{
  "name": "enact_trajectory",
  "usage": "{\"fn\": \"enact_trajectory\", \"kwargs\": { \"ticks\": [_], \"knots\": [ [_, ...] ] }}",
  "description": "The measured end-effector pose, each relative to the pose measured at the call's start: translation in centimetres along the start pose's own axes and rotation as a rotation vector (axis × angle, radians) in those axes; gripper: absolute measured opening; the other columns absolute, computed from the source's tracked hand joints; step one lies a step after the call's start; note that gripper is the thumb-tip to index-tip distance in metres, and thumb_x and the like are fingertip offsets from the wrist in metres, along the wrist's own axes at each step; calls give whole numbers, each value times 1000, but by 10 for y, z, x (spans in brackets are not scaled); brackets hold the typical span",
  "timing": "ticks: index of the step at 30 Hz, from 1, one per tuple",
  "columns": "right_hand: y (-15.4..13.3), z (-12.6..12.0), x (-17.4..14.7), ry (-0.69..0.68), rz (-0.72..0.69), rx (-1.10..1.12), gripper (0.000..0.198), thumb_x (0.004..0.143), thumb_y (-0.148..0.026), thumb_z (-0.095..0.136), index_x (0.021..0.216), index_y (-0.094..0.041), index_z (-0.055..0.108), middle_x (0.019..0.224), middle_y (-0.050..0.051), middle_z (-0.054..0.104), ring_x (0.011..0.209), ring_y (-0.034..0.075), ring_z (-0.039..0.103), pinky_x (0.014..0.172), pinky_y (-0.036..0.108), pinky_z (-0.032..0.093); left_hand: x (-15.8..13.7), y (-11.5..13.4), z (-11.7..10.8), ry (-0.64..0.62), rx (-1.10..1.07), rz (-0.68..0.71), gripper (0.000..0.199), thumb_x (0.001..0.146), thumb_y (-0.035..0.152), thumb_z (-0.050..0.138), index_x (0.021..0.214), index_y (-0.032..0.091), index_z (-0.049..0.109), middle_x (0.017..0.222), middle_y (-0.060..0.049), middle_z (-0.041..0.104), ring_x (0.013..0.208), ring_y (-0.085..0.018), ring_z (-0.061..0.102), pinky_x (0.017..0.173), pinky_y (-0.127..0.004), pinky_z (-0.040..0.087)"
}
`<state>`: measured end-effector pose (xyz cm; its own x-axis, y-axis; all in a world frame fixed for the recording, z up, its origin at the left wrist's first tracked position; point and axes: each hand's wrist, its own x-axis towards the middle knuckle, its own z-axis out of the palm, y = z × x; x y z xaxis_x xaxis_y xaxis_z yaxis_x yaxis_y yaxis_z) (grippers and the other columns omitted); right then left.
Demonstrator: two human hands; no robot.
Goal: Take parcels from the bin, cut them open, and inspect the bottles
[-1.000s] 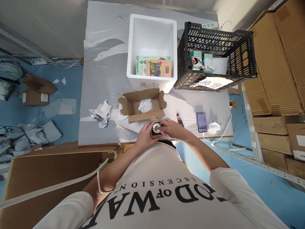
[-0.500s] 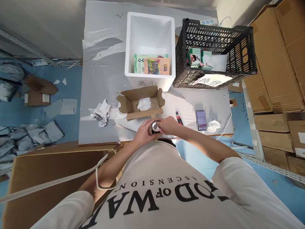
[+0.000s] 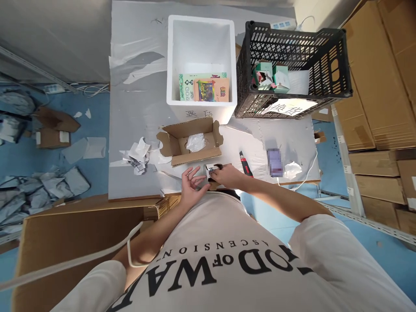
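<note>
Close to my body, at the table's front edge, is a small box (image 3: 209,169) with a whitish, shiny part showing and brown card around it. My right hand (image 3: 227,175) has its fingers closed on this box from the right, partly hiding it, so what is inside cannot be made out. Just left of the box, my left hand (image 3: 193,187) is open with fingers spread, holding nothing. Beyond both hands lies an open cardboard box (image 3: 175,152) with crumpled white wrapping (image 3: 196,142) inside.
A red and black utility knife (image 3: 246,164) and a phone (image 3: 275,163) lie to the right. Crumpled paper (image 3: 138,156) is at the left. Behind stand a white foam box (image 3: 201,104) holding coloured packets and a black crate (image 3: 294,93) with green boxes.
My left hand has let go of the small box and moved left, its fingers now spread. The round silver top seen before no longer shows clearly. My right hand stays at the box.
</note>
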<state>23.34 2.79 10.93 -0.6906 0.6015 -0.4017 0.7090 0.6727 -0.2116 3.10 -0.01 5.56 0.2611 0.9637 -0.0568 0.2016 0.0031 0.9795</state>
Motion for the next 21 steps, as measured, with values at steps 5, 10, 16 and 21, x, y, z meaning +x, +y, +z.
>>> {"fn": "enact_trajectory", "kwargs": {
  "ticks": [5, 10, 16, 21],
  "knots": [
    [-1, 16, 6, 60, 81, 63, 28, 92, -13, 40, 114, -12, 58, 107, 16, 66, 77, 21, 66, 63, 30, 44, 1, 0, -13, -171, 357, 261, 54, 73, 42, 76, 120, 23, 58, 123, -14, 60, 116, -28, 59, 98, -49, 51],
    [2, 39, -5, 298, -4, 273, 29, 99, -25, 36, 111, -14, 60, 108, 14, 63, 91, 21, 63, 75, 32, 49, 15, -10, -20, -269, 590, 398, 45, 78, 36, 71, 120, 25, 63, 120, -13, 62, 114, -30, 56, 98, -53, 48],
    [-15, 79, -34, 854, 586, 649, 65, 87, -49, 57, 139, -15, 38, 129, 22, 47, 114, 30, 53, 89, 48, 51, 15, -15, -16, -241, 520, 384, 30, 86, 31, 60, 116, 27, 66, 117, -11, 63, 112, -27, 56, 96, -51, 48],
    [-30, 85, -21, 734, 258, 663, 47, 86, -46, 61, 124, -19, 54, 130, 19, 52, 122, 29, 50, 99, 51, 46, 12, -11, -6, -131, 448, 272, 24, 88, 34, 58, 109, 25, 65, 107, -9, 65, 107, -25, 59, 95, -48, 49]
  ]
}}
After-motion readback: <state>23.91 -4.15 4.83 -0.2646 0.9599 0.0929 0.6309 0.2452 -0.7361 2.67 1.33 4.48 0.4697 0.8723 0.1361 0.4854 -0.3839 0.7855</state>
